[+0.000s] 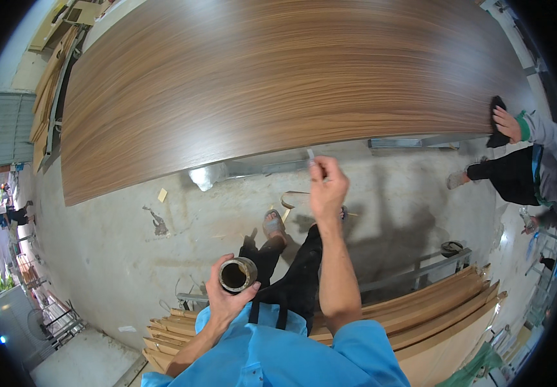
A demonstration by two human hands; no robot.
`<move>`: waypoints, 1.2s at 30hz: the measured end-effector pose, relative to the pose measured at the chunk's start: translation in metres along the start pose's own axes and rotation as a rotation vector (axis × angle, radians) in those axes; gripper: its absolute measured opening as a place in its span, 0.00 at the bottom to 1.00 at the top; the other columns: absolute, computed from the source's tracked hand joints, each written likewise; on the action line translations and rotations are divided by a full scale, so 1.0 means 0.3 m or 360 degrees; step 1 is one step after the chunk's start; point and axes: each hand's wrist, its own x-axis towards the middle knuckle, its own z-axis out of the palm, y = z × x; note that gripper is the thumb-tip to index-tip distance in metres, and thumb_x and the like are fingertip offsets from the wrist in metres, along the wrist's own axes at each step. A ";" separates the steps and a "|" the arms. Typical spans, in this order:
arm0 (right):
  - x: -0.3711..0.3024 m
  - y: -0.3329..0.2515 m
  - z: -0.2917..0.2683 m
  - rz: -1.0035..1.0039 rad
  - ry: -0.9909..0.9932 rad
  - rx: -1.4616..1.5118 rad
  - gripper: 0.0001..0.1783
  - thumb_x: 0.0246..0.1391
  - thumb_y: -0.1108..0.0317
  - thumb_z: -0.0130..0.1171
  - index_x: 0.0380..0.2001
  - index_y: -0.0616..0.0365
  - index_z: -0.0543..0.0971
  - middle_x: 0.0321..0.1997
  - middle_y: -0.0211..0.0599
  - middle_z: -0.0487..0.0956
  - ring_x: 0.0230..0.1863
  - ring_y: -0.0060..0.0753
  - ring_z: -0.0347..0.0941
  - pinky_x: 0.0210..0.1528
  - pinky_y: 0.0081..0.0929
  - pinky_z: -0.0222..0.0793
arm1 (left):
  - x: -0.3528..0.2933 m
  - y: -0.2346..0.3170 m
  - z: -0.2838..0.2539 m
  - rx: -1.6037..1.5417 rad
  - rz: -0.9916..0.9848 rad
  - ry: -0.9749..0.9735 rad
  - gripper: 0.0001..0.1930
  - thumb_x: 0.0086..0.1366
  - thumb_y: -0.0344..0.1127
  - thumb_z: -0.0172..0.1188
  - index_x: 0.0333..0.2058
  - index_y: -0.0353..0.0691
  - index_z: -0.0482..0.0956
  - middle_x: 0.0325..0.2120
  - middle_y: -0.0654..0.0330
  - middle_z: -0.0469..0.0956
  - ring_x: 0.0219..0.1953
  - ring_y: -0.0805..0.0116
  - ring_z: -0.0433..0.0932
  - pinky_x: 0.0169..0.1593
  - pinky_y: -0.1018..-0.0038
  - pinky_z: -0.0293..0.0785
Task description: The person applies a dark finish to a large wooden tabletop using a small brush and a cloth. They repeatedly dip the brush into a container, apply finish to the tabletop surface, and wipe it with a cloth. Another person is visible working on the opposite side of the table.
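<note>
A round, open-topped can (251,268) with a smeared rim and a dark inside sits in my left hand (219,298), low in front of my body. My left fingers and thumb wrap its sides. Farther forward, my right hand (328,187) pinches a small pale flat-ended piece (311,154) whose kind I cannot make out. Its tip points at the near edge of a large brown wood-grain panel (291,84); whether it touches the edge I cannot tell.
Another person's hand (507,124) rests with a black thing (498,132) at the panel's right end. Stacked wooden boards (420,309) lie close behind me. A clear plastic bundle (207,176) and a metal frame bar (265,169) show under the panel's edge.
</note>
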 end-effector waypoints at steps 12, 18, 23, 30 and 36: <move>0.084 0.009 -0.150 -0.0241 -0.0011 -0.0197 0.05 0.58 0.72 0.59 0.36 0.62 0.79 0.26 0.42 0.78 0.25 0.40 0.74 0.32 0.33 0.70 | 0.033 0.036 0.084 0.0017 0.0055 -0.0010 0.38 0.45 0.30 0.74 0.55 0.36 0.67 0.41 0.56 0.78 0.44 0.69 0.78 0.50 0.72 0.74; 0.166 0.062 -0.249 0.0168 0.0419 -0.0196 0.04 0.56 0.72 0.61 0.34 0.61 0.79 0.27 0.43 0.78 0.26 0.40 0.75 0.31 0.33 0.70 | 0.028 0.050 0.121 0.0111 0.0087 -0.0004 0.39 0.45 0.34 0.75 0.56 0.36 0.66 0.42 0.57 0.77 0.45 0.69 0.76 0.51 0.72 0.73; 0.111 0.023 -0.171 0.0044 0.0072 -0.0024 0.05 0.52 0.74 0.64 0.32 0.61 0.79 0.26 0.39 0.79 0.26 0.37 0.76 0.30 0.30 0.70 | 0.031 0.051 0.154 0.0100 0.0132 0.0025 0.39 0.43 0.31 0.76 0.55 0.35 0.68 0.42 0.55 0.77 0.44 0.67 0.77 0.50 0.70 0.74; 0.117 0.026 -0.182 0.0163 0.0137 0.0067 0.07 0.49 0.76 0.66 0.30 0.60 0.77 0.26 0.37 0.78 0.24 0.33 0.75 0.29 0.29 0.70 | 0.031 0.066 0.174 0.0130 0.0132 0.0019 0.39 0.43 0.31 0.76 0.55 0.36 0.68 0.42 0.55 0.77 0.44 0.67 0.77 0.50 0.71 0.74; 0.089 -0.005 -0.120 -0.0058 -0.0124 0.0141 0.09 0.45 0.77 0.67 0.28 0.59 0.75 0.25 0.37 0.76 0.25 0.35 0.75 0.28 0.30 0.70 | 0.030 0.064 0.175 0.0048 0.0048 0.0000 0.40 0.44 0.34 0.75 0.56 0.35 0.66 0.42 0.57 0.76 0.45 0.69 0.76 0.51 0.72 0.73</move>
